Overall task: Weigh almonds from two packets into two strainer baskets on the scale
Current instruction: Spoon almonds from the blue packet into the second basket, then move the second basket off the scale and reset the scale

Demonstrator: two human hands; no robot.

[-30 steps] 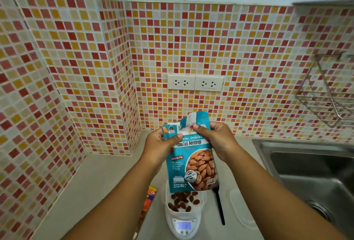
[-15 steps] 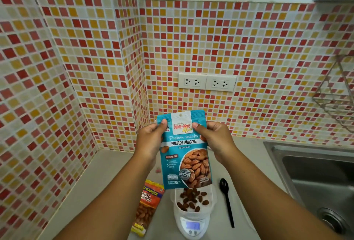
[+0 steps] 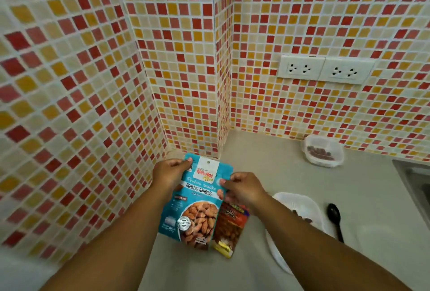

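Grip: left hand (image 3: 171, 172) and right hand (image 3: 242, 187) pinch blue packet (image 3: 197, 200) by top corners | Beneath: red packet (image 3: 230, 228), apparently touching | Advice: lay flat, release evenly.

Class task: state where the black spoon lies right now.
In the head view the black spoon lies on the countertop at the right, just right of the white basket and left of the sink, near the right forearm.
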